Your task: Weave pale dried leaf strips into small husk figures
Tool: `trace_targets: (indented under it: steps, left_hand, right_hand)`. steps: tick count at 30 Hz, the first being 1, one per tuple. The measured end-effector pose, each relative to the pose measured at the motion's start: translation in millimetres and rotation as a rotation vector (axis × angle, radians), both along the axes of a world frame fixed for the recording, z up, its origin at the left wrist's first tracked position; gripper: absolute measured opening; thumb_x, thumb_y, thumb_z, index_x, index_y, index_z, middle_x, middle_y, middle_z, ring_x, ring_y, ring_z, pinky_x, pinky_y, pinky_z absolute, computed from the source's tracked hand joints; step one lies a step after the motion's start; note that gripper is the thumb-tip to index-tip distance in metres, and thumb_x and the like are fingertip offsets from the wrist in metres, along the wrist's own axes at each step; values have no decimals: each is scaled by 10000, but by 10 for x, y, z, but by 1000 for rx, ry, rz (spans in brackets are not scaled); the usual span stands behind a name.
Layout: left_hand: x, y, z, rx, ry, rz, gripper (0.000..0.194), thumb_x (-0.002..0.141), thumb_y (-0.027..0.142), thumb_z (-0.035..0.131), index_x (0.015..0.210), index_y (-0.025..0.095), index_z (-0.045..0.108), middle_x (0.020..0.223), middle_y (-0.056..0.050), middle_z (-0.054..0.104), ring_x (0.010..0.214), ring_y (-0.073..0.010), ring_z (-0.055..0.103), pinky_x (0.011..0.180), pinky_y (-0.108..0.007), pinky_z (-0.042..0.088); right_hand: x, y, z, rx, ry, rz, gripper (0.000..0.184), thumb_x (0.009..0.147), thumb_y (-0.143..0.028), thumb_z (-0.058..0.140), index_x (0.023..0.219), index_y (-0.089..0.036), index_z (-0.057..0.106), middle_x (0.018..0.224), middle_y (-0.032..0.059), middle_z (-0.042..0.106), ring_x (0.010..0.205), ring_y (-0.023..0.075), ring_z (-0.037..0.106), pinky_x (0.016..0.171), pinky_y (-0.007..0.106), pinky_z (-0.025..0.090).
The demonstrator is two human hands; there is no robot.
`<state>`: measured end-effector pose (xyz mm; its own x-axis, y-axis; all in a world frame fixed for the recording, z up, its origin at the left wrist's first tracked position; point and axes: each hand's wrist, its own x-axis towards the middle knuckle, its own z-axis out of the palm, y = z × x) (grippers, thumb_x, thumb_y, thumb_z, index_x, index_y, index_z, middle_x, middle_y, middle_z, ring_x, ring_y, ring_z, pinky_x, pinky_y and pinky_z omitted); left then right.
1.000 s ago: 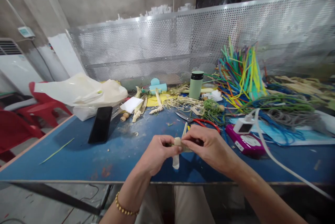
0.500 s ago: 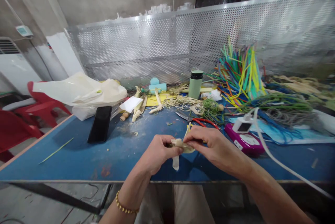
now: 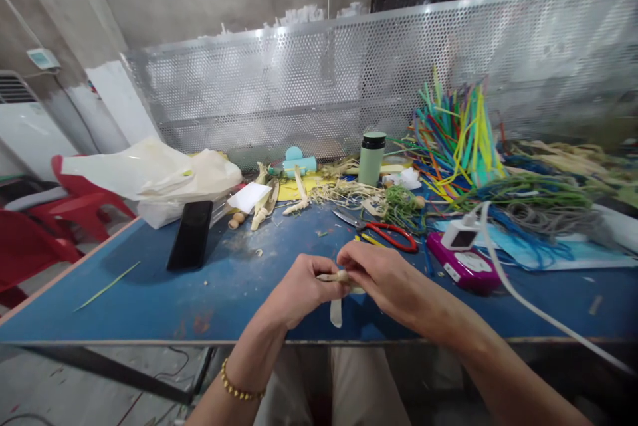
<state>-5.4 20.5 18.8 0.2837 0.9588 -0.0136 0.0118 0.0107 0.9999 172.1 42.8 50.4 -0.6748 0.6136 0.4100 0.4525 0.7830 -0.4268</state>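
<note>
Near the table's front edge, my left hand point(image 3: 306, 290) pinches a small bundle of pale, husk-like strips point(image 3: 336, 312) between thumb and fingers. One flat end of the strips hangs down below the fingertips. My right hand point(image 3: 381, 276) is closed on the right side of the same bundle, its fingers curled over the wrapped middle and hiding part of it. The fingertips of both hands almost touch. Just beyond the right hand lie red-handled scissors point(image 3: 393, 234), blades pointing left, and a thin yellow strip point(image 3: 371, 240).
A black phone point(image 3: 190, 234) and a white plastic bag point(image 3: 164, 177) lie to the left. Behind are dried plant pieces point(image 3: 299, 193) and a green tumbler point(image 3: 371, 160). Coloured strips point(image 3: 463, 133), a purple power block point(image 3: 466, 265) and its white cable point(image 3: 518, 300) are at right.
My right hand has turned over the bundle, its fingers now curled further round it. The thin pale strip that stood up beside it is no longer visible. My left hand stays nearly in place.
</note>
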Motion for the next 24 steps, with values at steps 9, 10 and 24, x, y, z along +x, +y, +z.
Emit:
trace_targets:
  steps: [9,10,24]
  left_hand:
    - [-20,-10,33,-94,-312,112,250,571,267,839,697,107,694,632,-10,591,583,-86,454,577,-236,310]
    - [-16,-11,34,-102,-336,101,253,566,259,844,702,105,696,646,-16,601,596,-88,467,592,-237,323]
    - [-44,-15,35,-124,-384,108,292,538,263,867,719,86,722,672,-42,637,615,-102,496,603,-245,344]
  right_hand:
    - [111,100,134,-148,171,-268,359,916,-431,512,710,-167,641,573,-7,549,536,112,469,499,232,352]
    - [102,124,109,-197,148,-231,379,911,-452,511,704,-164,644,567,-15,528,532,107,452,489,230,333]
    - [-105,247,-17,-395,336,-121,432,874,-481,546,589,-156,547,542,-31,457,529,89,399,489,219,309]
